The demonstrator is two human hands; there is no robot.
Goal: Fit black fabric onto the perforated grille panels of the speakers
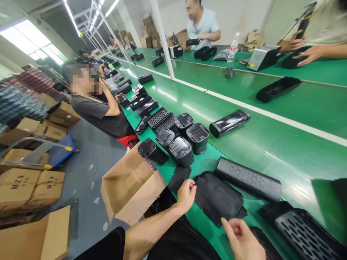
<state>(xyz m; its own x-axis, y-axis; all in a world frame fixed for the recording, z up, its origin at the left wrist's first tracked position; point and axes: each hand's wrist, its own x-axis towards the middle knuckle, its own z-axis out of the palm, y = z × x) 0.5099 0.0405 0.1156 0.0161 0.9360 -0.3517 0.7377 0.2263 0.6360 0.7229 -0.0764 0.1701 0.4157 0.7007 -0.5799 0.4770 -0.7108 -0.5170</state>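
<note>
A loose stack of thin black sheets (218, 196) lies on the green bench between my hands. At its left edge is my left hand (187, 195), with the fingers curled in; whatever may be between them is hidden. Another black sheet (180, 177) lies just beyond that hand. My right hand (242, 240) is at the stack's near corner, its thumb stretched out to the sheet edge and apart from the bent fingers. A long black perforated speaker housing (249, 178) rests behind the stack. To the right is another slotted black housing (306, 234).
Several black housings (181, 150) stand on end beyond my left hand. An open cardboard box (132, 184) sits left of the bench edge. One glossy black unit (230, 122) lies on the green surface (271, 133). A seated co-worker (94, 104) and others work along the line.
</note>
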